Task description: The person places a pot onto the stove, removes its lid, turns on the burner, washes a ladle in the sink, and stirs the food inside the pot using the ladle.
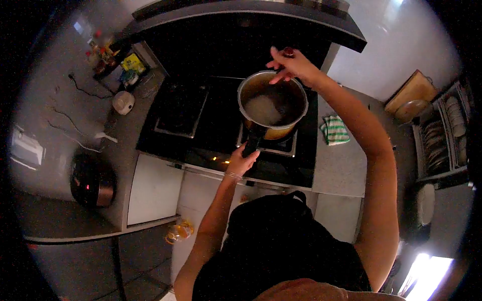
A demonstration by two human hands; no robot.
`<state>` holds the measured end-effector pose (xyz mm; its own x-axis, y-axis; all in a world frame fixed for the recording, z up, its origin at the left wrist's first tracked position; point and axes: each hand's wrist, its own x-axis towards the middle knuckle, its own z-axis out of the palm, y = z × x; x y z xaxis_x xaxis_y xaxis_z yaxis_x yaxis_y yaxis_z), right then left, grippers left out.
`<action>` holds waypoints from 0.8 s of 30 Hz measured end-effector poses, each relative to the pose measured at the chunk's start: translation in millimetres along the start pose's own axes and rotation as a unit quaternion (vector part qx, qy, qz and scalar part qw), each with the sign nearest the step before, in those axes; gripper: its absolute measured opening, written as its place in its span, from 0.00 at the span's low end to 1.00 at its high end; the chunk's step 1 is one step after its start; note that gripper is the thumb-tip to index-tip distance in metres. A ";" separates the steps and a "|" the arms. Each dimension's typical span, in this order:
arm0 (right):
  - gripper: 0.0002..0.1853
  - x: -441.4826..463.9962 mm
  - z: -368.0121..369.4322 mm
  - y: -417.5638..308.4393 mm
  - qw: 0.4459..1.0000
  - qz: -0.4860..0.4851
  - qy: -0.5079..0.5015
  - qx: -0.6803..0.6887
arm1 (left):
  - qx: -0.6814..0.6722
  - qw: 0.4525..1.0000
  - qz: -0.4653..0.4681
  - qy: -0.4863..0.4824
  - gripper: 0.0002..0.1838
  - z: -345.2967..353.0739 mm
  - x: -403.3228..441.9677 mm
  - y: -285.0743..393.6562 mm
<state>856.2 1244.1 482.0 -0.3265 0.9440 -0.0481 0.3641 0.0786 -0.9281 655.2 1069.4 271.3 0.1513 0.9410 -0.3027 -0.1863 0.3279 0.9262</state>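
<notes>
A deep metal pot [243, 103] stands on the right burner of the black stove [216, 108], with something pale at its bottom that I cannot make out. My left hand [242, 161] is wrapped round the pot's black handle [252, 142], which points toward me. Above the pot's far right rim is my right hand [292, 66], its fingers spread and pointing left. A small dark red round thing [288, 52] shows at the upper side of that hand; whether it is held or lies behind cannot be told.
Right of the stove lies a green-and-white striped cloth [335, 130]. Farther right are a cutting board [410, 94] and a dish rack [442, 135]. A rice cooker [94, 180] and a small white device [123, 103] stand left. An orange-tinted bottle [179, 232] is low at left.
</notes>
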 end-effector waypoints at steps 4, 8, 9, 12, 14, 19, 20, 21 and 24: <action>0.23 -7.5 8.0 -0.1 0.969 -0.086 -0.227 -0.033 | -0.019 1.000 -0.003 -0.008 0.14 0.0 -1.0 2.2; 0.08 -20.9 9.9 -1.4 0.876 -0.224 -0.414 -0.101 | -0.019 1.000 -0.001 0.006 0.15 -0.2 1.7 -4.8; 0.07 -34.9 7.3 -11.4 0.877 -0.173 -0.438 -0.096 | -0.015 1.000 -0.003 0.006 0.16 0.2 0.9 -4.9; 0.05 -72.1 3.9 -43.4 0.862 -0.095 -0.485 -0.115 | -0.013 1.000 -0.008 0.007 0.17 0.5 -2.0 0.8; 0.05 -84.8 -9.0 -42.3 0.859 -0.093 -0.491 -0.113 | -0.027 1.000 -0.014 0.004 0.17 -0.8 0.9 -2.1; 0.07 -122.0 -24.5 -35.8 0.906 -0.132 -0.389 -0.102 | -0.011 1.000 -0.005 0.013 0.20 -4.3 7.4 -11.7; 0.07 -127.8 -24.8 -37.3 0.899 -0.157 -0.391 -0.117 | -0.017 1.000 -0.013 0.020 0.20 -4.4 7.3 -11.9; 0.07 -132.0 -26.7 -37.0 0.892 -0.182 -0.392 -0.132 | -0.008 1.000 -0.023 0.017 0.17 -5.0 6.9 -10.3; 0.07 -130.0 -38.5 4.1 0.869 -0.307 -0.376 -0.098 | 0.012 0.999 -0.035 0.018 0.14 -5.0 5.8 -5.6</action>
<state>933.7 1133.9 498.6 -0.9624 0.2343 0.1377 0.0374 0.6159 -0.7869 652.3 1073.4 263.3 0.1286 0.9182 -0.3746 -0.1533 0.3916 0.9073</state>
